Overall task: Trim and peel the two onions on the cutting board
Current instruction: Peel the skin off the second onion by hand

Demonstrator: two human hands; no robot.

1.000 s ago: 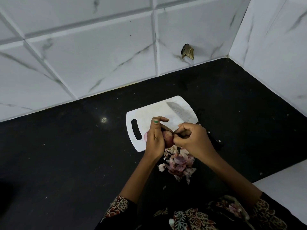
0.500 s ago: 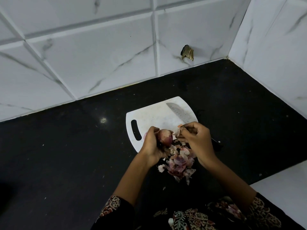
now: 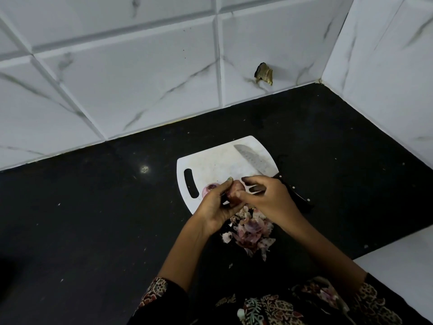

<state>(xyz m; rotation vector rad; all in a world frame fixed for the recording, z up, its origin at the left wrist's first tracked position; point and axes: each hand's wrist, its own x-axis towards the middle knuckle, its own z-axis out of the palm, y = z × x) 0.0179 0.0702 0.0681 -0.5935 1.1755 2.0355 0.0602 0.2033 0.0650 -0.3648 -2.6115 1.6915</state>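
My left hand (image 3: 216, 205) grips a small pinkish onion (image 3: 236, 190) just above the near edge of the white cutting board (image 3: 210, 165). My right hand (image 3: 269, 198) meets the same onion from the right, its thumb and fingertips on the onion's skin. A second, peeled onion (image 3: 209, 187) lies on the board behind my left hand, partly hidden. A knife rests along the board's right side, its blade (image 3: 256, 160) on the board and its black handle (image 3: 298, 199) on the counter.
A heap of pink onion skins (image 3: 249, 231) lies on the black counter (image 3: 93, 219) just below my hands. White marble tiles (image 3: 140, 78) rise behind and to the right. A white surface (image 3: 403, 273) borders the counter at the lower right.
My right hand has come back against the onion after pulling a piece of skin away. My left hand has turned the onion slightly, and more of the peeled onion on the board shows.
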